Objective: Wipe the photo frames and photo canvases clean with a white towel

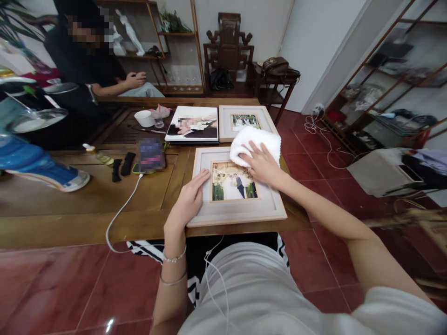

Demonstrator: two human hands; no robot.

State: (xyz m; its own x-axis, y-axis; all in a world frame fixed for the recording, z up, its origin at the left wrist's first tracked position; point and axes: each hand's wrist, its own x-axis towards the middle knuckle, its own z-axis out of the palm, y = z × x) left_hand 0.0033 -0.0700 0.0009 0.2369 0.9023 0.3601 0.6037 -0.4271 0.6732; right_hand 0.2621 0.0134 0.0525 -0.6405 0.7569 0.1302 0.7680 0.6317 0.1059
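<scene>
- Your hands, two: left hand (188, 197) and right hand (263, 163), centre of the view.
- Bands on your left wrist, two: beaded bracelet (174, 257) and bangle (173, 281), lower centre.
- Picture frames, two: near frame (270, 202) at centre, far frame (268, 122) above it.
- White cloth, one (260, 138): under your right hand.
- Large unframed photo print, one (192, 132): upper centre.
- White cup, one (145, 119): left of that print.
- Phone, one (150, 156): left of centre; white cable, one (118, 220).
- Small black pieces, two (127, 163) (116, 170): left of the phone.
- Blue bottle, one (35, 160): far left.
- Carved chair, one (228, 39): top centre.
- Other person, one (84, 63): upper left.
</scene>
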